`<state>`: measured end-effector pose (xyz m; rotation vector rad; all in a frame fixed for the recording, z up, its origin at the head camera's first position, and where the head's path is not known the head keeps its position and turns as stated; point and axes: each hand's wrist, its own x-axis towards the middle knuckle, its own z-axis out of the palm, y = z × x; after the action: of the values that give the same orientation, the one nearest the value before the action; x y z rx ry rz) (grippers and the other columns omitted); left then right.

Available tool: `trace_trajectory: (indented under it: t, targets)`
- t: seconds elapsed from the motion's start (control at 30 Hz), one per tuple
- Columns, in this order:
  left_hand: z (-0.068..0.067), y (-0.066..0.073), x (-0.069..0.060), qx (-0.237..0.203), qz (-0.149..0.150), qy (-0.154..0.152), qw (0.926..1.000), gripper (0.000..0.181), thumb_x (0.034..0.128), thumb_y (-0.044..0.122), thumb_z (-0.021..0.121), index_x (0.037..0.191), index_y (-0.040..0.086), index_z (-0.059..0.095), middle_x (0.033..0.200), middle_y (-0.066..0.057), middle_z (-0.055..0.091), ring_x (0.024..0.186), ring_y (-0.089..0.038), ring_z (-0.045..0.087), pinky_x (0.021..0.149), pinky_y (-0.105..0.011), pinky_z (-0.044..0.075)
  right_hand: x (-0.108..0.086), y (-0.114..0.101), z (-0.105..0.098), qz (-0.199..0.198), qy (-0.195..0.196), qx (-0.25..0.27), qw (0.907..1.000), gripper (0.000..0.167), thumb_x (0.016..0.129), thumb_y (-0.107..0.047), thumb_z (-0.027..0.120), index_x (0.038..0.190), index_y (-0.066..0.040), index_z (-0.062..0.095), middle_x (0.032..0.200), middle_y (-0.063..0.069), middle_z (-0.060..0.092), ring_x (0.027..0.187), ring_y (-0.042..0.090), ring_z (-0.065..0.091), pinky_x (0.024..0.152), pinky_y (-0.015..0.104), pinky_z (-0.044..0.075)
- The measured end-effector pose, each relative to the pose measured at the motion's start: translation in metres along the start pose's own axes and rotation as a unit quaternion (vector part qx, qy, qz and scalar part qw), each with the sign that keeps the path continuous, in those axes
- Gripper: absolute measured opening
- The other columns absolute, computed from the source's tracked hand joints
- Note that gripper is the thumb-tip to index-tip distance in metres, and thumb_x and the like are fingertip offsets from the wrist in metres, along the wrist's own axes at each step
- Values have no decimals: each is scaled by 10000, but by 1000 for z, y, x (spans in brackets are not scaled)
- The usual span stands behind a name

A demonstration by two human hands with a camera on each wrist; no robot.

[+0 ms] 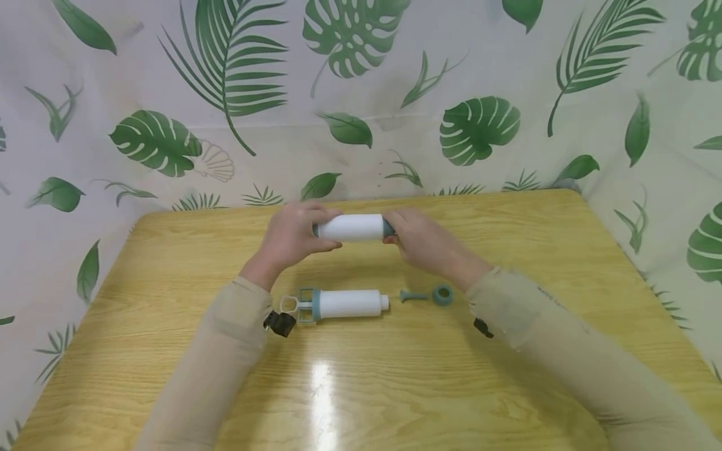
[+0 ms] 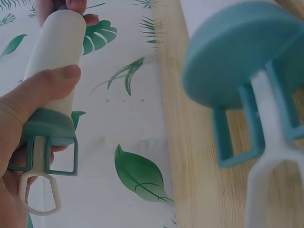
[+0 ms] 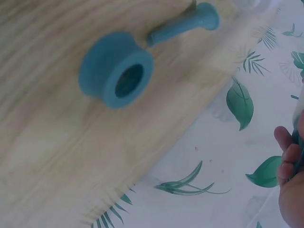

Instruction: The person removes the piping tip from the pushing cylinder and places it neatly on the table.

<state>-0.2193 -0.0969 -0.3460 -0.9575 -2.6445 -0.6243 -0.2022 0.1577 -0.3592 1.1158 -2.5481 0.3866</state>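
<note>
Above the table, both hands hold a white syringe-like tube sideways. My left hand grips its left end by the teal collar; in the left wrist view the thumb lies along the barrel, with a teal frame and white pull ring below. My right hand has its fingers around the teal part at the other end, mostly covered by them. On the table below lies a second, similar white tube. To its right are a small teal flared nozzle and a teal ring.
The wooden table ends at its back edge against a white cloth with green leaf prints. A black wrist device hangs by the left cuff, close to the second tube's pull ring.
</note>
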Motion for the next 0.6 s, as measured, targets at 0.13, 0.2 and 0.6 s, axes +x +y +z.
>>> trace_trajectory:
  t: [0.13,0.2,0.6]
  targets:
    - [1,-2,-2,79,83,-13,9999,523,668,288,881,1135,119,718,1053,-65,687,912,-252,624,764,-392,516,-4,0,7,-76,185,-150,9997,329,874,-110,699,1088,84,543,1007,212,617,937,330,618,824,386,531]
    - [2,-4,-3,104,156,14,9998,524,666,292,882,1131,115,718,1050,-67,686,908,-250,624,766,-390,515,-5,0,8,-12,121,-141,9998,359,865,-123,708,1108,79,537,1030,209,615,956,323,612,835,382,528]
    - [8,-9,-7,116,126,114,9998,500,664,279,884,1111,125,722,1062,-60,676,935,-265,608,793,-403,501,-4,7,4,1896,-926,2434,9467,497,985,-337,521,1342,7,485,1153,130,594,932,232,546,784,385,479]
